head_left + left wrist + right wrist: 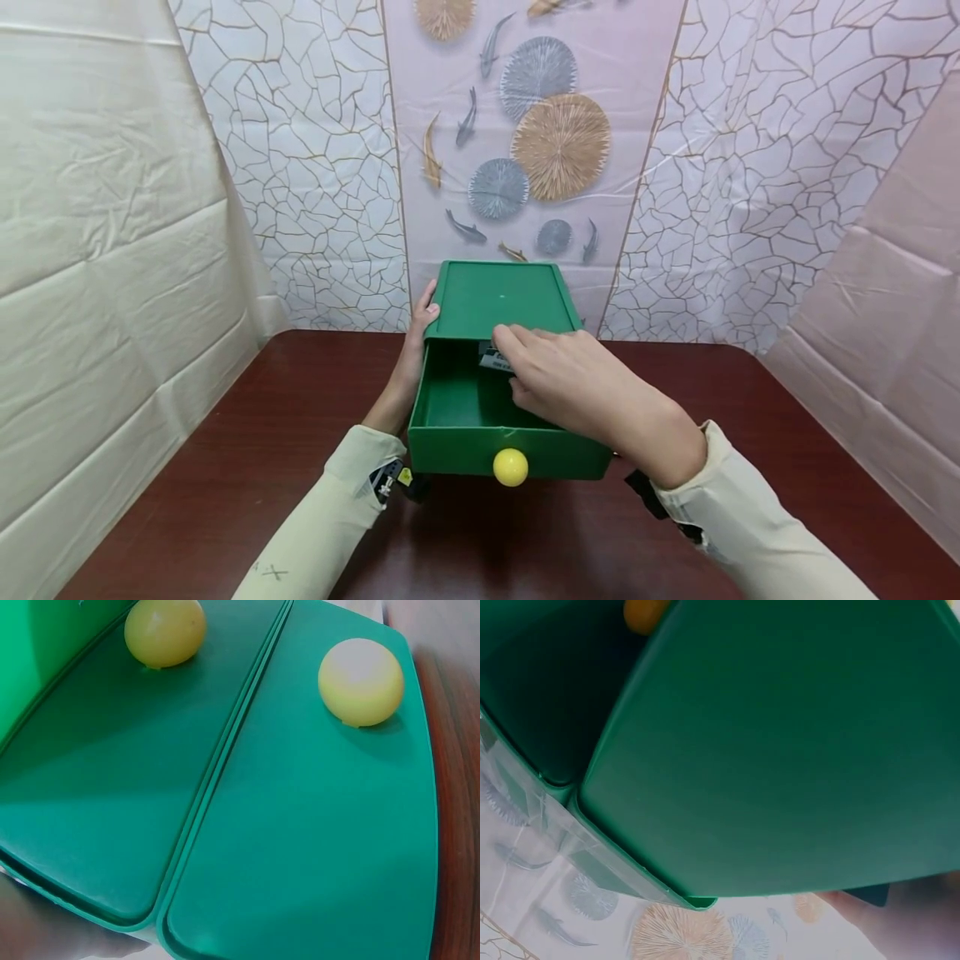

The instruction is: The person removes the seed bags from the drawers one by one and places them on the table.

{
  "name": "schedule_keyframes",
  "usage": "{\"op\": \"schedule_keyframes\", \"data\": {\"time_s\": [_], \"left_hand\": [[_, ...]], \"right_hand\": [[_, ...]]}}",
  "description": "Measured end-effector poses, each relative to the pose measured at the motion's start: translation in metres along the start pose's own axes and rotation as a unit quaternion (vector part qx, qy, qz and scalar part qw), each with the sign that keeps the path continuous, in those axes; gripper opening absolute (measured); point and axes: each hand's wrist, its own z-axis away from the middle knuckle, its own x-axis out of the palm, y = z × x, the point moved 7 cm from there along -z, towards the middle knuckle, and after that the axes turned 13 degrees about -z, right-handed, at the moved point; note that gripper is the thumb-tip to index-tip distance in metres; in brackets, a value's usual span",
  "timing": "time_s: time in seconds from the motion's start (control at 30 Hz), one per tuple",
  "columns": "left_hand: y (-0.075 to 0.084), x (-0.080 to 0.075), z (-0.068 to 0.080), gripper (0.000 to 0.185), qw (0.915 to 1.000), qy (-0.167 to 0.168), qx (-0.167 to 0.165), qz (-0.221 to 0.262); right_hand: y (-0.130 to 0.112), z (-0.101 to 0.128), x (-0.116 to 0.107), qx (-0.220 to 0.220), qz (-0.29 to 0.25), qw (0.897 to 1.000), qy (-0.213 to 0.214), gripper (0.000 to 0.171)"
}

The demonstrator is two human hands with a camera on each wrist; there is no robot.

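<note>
A green drawer box (502,296) stands on the dark wooden table (225,467). Its drawer (450,450) is pulled out toward me and has a yellow ball knob (510,467) on its front. My left hand (420,329) grips the box's left side, thumb on the top edge. My right hand (517,357) reaches into the open drawer and pinches a small dark and white object (491,358) at the back. The left wrist view shows two green drawer fronts (300,825), each with a yellow knob (360,681). In the right wrist view green walls (780,750) fill the frame, and a fingertip (855,911) shows at the bottom.
Patterned sheets (540,150) hang close behind the box, and plain sheets close in the left (97,250) and right sides. Bare table lies on both sides of the box and in front of it between my sleeves.
</note>
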Motion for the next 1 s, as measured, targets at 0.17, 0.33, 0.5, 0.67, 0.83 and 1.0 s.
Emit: {"op": "schedule_keyframes", "data": {"time_s": [0.17, 0.33, 0.5, 0.67, 0.83, 1.0], "left_hand": [[-0.002, -0.001, 0.001, 0.078, 1.0000, 0.002, -0.004, -0.002], [-0.003, -0.002, 0.001, 0.077, 1.0000, 0.003, -0.006, -0.005], [-0.003, -0.003, 0.001, 0.077, 1.0000, 0.002, 0.000, -0.005], [-0.004, -0.002, -0.001, 0.078, 1.0000, -0.007, 0.003, -0.005], [-0.002, -0.002, -0.001, 0.077, 1.0000, -0.003, 0.004, -0.007], [-0.003, -0.001, 0.000, 0.078, 1.0000, -0.002, -0.002, -0.005]], "right_hand": [[0.001, 0.000, 0.000, 0.011, 0.008, 1.000, 0.012, 0.023], [0.002, 0.003, -0.003, 0.031, 0.009, 0.999, 0.027, 0.018], [0.002, 0.010, -0.010, 0.052, -0.005, 0.998, 0.045, 0.023], [0.003, 0.019, -0.017, 0.081, -0.016, 0.995, 0.052, 0.028], [0.000, 0.028, -0.020, 0.086, 0.006, 0.994, 0.066, 0.024], [-0.002, 0.036, -0.022, 0.092, -0.008, 0.991, 0.094, 0.022]]}}
